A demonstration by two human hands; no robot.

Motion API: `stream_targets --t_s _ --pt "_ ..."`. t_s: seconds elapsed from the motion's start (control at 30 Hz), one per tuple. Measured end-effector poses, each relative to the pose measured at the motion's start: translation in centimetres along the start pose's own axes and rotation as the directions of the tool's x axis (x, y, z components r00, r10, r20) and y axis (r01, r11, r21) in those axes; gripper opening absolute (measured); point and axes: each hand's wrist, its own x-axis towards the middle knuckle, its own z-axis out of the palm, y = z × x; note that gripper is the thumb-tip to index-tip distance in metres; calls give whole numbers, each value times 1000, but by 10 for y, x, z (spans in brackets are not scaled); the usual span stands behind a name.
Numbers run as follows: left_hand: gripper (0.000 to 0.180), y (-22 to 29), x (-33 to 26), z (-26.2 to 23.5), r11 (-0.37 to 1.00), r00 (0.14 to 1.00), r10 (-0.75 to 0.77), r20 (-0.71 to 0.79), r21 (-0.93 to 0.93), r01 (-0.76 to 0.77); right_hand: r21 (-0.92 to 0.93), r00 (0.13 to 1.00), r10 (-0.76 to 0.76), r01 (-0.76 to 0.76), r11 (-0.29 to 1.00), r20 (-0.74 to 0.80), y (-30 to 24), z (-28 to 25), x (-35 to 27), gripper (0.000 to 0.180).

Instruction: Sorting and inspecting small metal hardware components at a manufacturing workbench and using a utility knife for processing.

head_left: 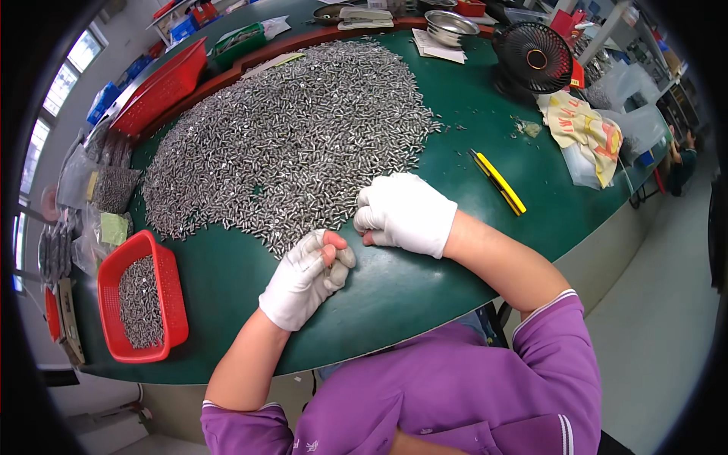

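A wide pile of small, shiny metal pins (pixel 296 129) covers much of the green table (pixel 455 280) in front of me. At the pile's near edge, my left hand (pixel 303 277) wears a white glove with bare fingertips showing. Its fingers are curled in toward the thumb, and what they hold, if anything, is hidden. Just to the right, my right hand (pixel 409 212), also gloved in white, touches the pile's lower right edge with bent fingers. Its fingertips are mostly turned under, so I cannot make out anything in them. A small gap separates the two hands.
A red basket (pixel 178 303) partly filled with metal pins stands at the near left. To the right lie a yellow utility knife (pixel 498 182) and a printed cloth (pixel 580 133) beside a black fan (pixel 535 59). Metal bowls (pixel 451 24) and a larger red basket (pixel 163 87) sit farther back.
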Motion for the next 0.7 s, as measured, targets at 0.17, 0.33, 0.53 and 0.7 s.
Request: stream_targets --t_s 0.17,0.33,0.53,0.7 --pt "20 1 -1 1 999 999 -28 -46 35 30 11 999 34 -34 999 31 -2 -3 0 15" --pt "28 3 -4 15 989 992 -61 -114 124 75 369 973 -44 127 921 -225 -10 -5 2 19" --pt "25 2 -5 11 987 988 -79 -133 132 96 447 966 -61 171 878 -250 -7 -1 2 20" --pt "25 2 -4 7 993 995 -36 -91 107 46 216 961 147 -96 972 -235 -1 -19 -2 13"
